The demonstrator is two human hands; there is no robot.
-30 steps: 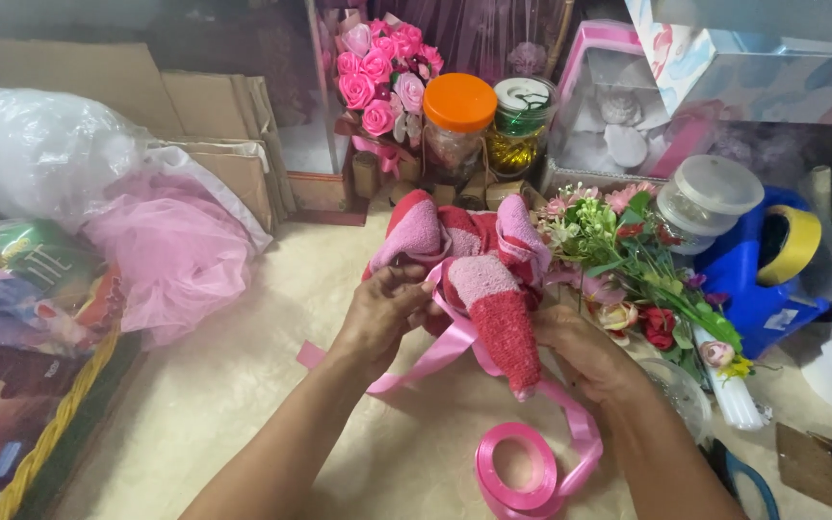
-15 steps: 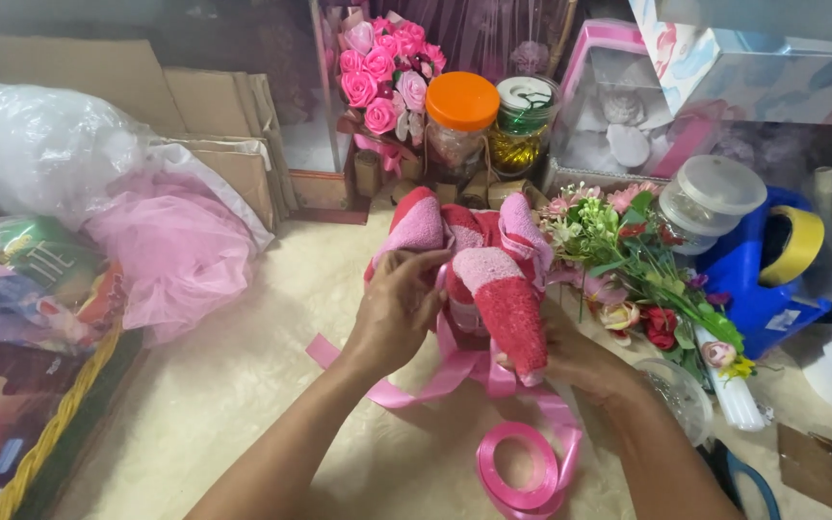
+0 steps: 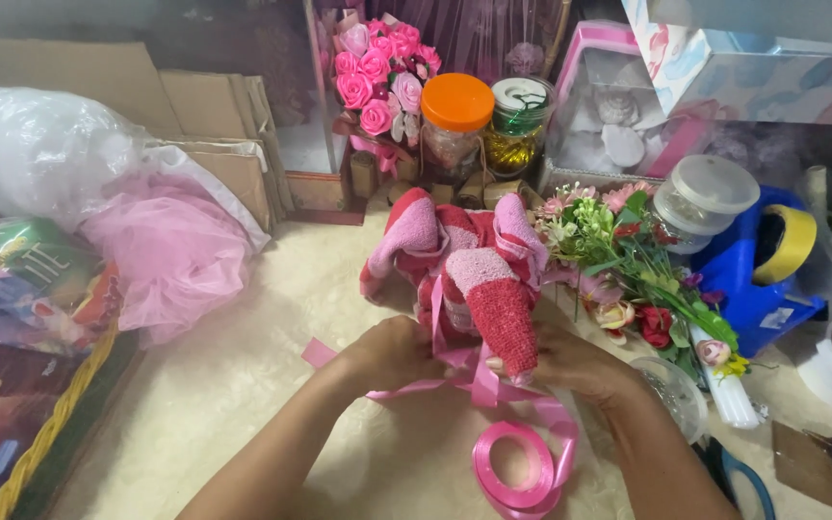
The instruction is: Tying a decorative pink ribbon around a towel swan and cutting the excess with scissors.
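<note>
1. At the far left, a clear plastic bag (image 3: 36, 144) and a heap of pink tulle (image 3: 170, 255) lie beside a woven basket (image 3: 45, 433) of packaged goods, well apart from the work.
2. Near the middle, the left hand (image 3: 399, 354) is curled shut, pinching pink satin ribbon (image 3: 416, 388) against the base of the rolled towel bundle (image 3: 474, 279).
3. That pink and red towel bundle stands on the cream surface (image 3: 243, 385), between both hands, with a ribbon strand running up its front.
4. Just right of it, the right hand (image 3: 575, 364) is half closed around the bundle's lower end; the thumb presses the red towel, though whether the fingers also grip ribbon is hard to tell.
5. Nearer the viewer, the ribbon spool (image 3: 515, 469) lies flat, its loose end trailing up to the hands.
6. To do the tying well, I judge the ribbon should be kept flat and taut, with both tails even, and the bundle held steady so it does not unroll.
7. Farther right lie artificial flowers (image 3: 633, 260), a lidded plastic tub (image 3: 705, 197) and a yellow tape roll (image 3: 787, 241).
</note>
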